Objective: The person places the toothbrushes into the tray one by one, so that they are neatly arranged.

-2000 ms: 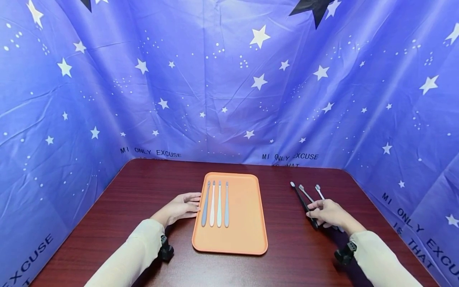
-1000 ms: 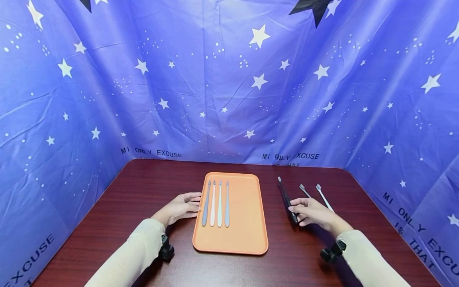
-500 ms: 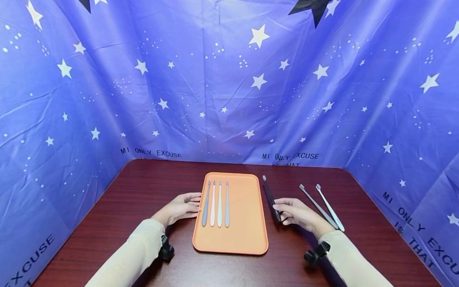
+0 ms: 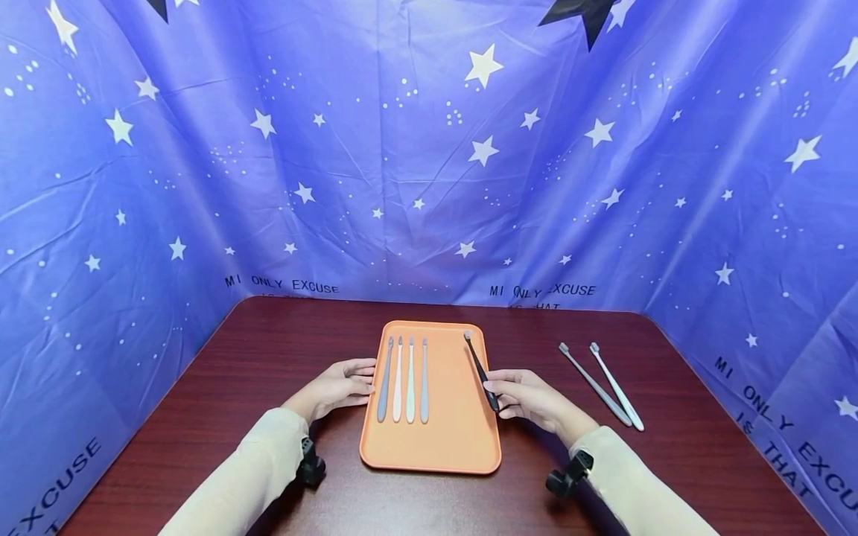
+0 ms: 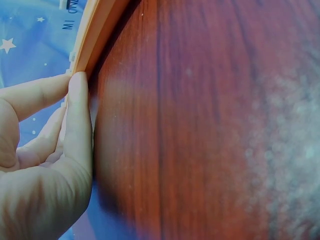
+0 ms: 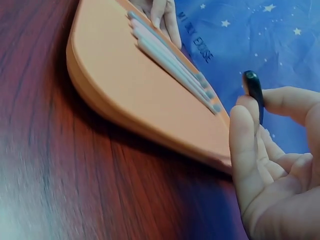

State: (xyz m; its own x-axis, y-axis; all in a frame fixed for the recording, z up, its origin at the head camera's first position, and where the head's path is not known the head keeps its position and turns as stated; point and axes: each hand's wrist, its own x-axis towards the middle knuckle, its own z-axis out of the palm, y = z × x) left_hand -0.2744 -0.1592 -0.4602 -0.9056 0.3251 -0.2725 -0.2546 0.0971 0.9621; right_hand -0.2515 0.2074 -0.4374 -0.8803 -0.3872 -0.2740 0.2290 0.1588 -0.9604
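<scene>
My right hand (image 4: 529, 400) pinches a black toothbrush (image 4: 478, 365) between thumb and fingers, its grey-bristled head pointing away and its handle slanting over the right rim of the orange tray (image 4: 442, 448). Its dark handle end (image 6: 254, 85) stands up from the fingertips in the right wrist view. My left hand (image 4: 338, 387) holds the tray's left edge, thumb and index finger meeting at the rim (image 5: 92, 42) in the left wrist view. Lined up along the tray's left half are several toothbrushes: a dark blue-grey one (image 4: 385, 387), a pink one (image 4: 398, 387), a mint one (image 4: 411, 387) and a grey-blue one (image 4: 424, 387).
A grey toothbrush (image 4: 593, 383) and a white toothbrush (image 4: 617, 387) lie on the dark red wooden table (image 4: 697, 447) to the right, handle ends close together. A blue star-printed cloth (image 4: 429, 149) surrounds the table's back and sides.
My right hand has carried the black toothbrush leftward from beside the grey and white ones to over the tray's right edge. The left hand and tray have stayed put.
</scene>
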